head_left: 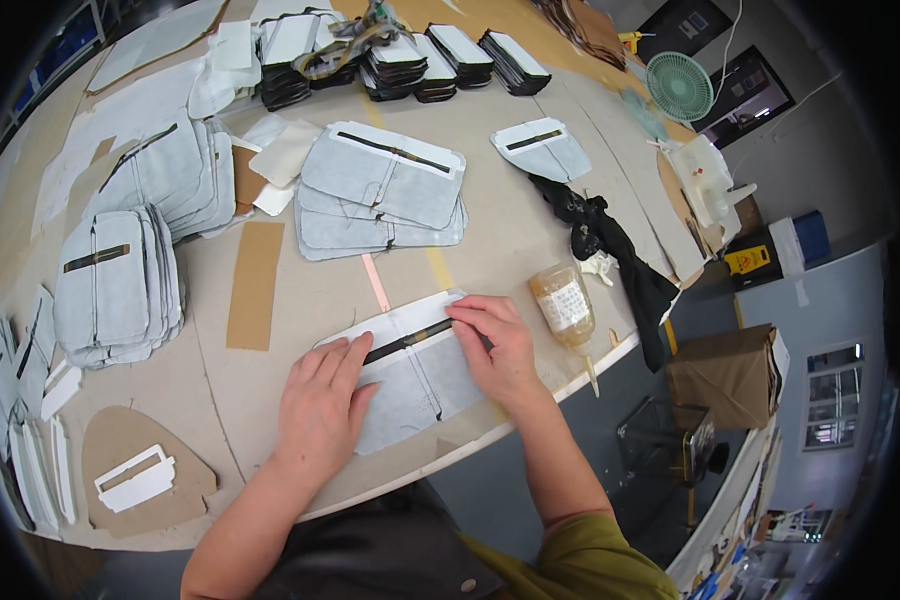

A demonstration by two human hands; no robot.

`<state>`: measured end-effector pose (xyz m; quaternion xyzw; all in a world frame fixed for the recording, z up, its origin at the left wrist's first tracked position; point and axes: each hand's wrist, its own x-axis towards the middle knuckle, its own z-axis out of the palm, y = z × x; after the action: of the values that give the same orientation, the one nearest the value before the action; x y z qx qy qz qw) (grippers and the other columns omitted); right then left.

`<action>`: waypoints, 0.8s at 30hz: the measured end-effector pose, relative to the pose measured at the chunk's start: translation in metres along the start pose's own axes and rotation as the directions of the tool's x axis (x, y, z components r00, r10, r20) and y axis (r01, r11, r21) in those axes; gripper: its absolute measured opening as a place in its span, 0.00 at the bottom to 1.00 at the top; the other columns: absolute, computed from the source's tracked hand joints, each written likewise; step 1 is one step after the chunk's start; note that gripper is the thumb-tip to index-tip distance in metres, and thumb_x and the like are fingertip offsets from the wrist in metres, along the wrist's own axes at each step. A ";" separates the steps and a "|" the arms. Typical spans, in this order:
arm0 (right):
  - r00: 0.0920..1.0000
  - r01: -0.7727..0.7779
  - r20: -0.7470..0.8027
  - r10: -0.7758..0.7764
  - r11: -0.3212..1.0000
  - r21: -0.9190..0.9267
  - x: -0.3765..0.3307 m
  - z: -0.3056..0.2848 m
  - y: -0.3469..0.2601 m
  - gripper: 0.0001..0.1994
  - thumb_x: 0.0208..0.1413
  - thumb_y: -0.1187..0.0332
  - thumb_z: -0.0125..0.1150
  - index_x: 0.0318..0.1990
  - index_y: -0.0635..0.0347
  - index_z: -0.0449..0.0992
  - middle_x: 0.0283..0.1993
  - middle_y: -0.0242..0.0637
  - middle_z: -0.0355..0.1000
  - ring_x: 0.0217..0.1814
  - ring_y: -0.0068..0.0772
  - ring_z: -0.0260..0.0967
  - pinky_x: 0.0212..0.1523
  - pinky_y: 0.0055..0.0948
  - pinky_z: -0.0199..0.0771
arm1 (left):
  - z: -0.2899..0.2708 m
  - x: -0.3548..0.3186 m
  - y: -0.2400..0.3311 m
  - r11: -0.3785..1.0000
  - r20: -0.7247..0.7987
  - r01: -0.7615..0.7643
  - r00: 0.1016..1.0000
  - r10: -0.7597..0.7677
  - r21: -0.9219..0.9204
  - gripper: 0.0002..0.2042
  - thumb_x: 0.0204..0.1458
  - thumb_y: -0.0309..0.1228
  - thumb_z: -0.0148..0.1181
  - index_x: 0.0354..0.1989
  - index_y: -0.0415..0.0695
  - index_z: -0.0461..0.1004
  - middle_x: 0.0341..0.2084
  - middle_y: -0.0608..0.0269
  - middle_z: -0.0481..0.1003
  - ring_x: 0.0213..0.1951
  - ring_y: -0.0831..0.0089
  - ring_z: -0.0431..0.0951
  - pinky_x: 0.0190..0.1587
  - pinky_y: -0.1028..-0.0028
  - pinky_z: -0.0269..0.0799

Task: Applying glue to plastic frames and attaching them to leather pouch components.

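A pale grey fabric panel (395, 400) lies before me at the table's near edge, with a dark zipper strip (410, 342) across it and a white band (395, 317) along its far side. My left hand (322, 405) rests over the panel's left end, fingers stretched out flat by the zipper's end. At the other end my right hand (498, 350) touches the panel, its index fingertip on the white band and its thumb apart, near the zipper. Beyond them is a stack of similar zippered panels (380, 185). A glue bottle (563, 305) lies to the right of my right hand.
More panel piles (120, 290) stand at the left. A brown cardboard strip (254, 287) and a white slotted frame on card (180, 490) lie nearer. Black cloth (620, 250) hangs over the right edge. Black-edged bundles (390, 65) and a green fan (679, 86) are farther back.
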<state>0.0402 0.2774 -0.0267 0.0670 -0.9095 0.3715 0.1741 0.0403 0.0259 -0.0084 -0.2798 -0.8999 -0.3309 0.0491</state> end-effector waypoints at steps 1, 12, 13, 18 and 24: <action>1.000 -0.015 0.003 0.015 1.000 0.011 0.000 -0.001 -0.001 0.10 0.54 0.79 0.66 0.43 0.59 0.84 0.48 0.38 0.78 0.52 0.40 0.73 0.49 0.32 0.76 | 0.000 0.000 0.000 1.000 -0.002 0.006 1.000 -0.006 -0.007 0.28 0.49 0.24 0.68 0.61 0.37 0.70 0.50 0.48 0.77 0.54 0.51 0.74 0.58 0.59 0.68; 0.992 0.012 -0.122 -0.012 1.000 0.003 -0.001 -0.004 0.003 0.15 0.52 0.79 0.65 0.48 0.60 0.80 0.49 0.41 0.77 0.52 0.43 0.72 0.52 0.35 0.73 | 0.004 -0.002 -0.003 0.999 -0.050 0.001 0.999 -0.003 -0.033 0.26 0.50 0.26 0.68 0.60 0.39 0.72 0.50 0.50 0.77 0.54 0.52 0.74 0.58 0.59 0.68; 0.993 -0.001 -0.119 0.000 1.000 -0.007 -0.001 -0.003 0.004 0.15 0.53 0.79 0.65 0.49 0.60 0.79 0.49 0.41 0.77 0.51 0.43 0.72 0.53 0.35 0.73 | 0.004 -0.003 -0.004 0.999 -0.053 0.002 0.999 -0.003 -0.032 0.26 0.50 0.27 0.68 0.60 0.39 0.72 0.50 0.50 0.77 0.54 0.52 0.74 0.58 0.58 0.67; 0.990 -0.091 -0.106 0.098 0.994 0.069 -0.005 -0.002 0.007 0.17 0.54 0.80 0.64 0.52 0.63 0.78 0.48 0.40 0.75 0.52 0.37 0.72 0.57 0.32 0.72 | 0.004 -0.003 -0.004 0.999 -0.053 0.014 0.998 -0.016 -0.035 0.25 0.51 0.29 0.68 0.59 0.40 0.72 0.51 0.51 0.77 0.54 0.53 0.73 0.57 0.58 0.68; 0.987 -0.087 -0.130 0.098 0.992 0.089 -0.003 -0.001 0.008 0.15 0.56 0.82 0.58 0.50 0.62 0.77 0.45 0.42 0.78 0.49 0.42 0.73 0.51 0.35 0.74 | 0.005 -0.002 -0.004 0.999 -0.056 0.013 0.998 -0.015 -0.033 0.25 0.50 0.29 0.68 0.59 0.40 0.73 0.51 0.51 0.77 0.54 0.52 0.73 0.57 0.58 0.68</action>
<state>0.0410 0.2835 -0.0326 0.0067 -0.8817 0.4203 0.2143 0.0403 0.0255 -0.0147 -0.2647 -0.8947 -0.3534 0.0678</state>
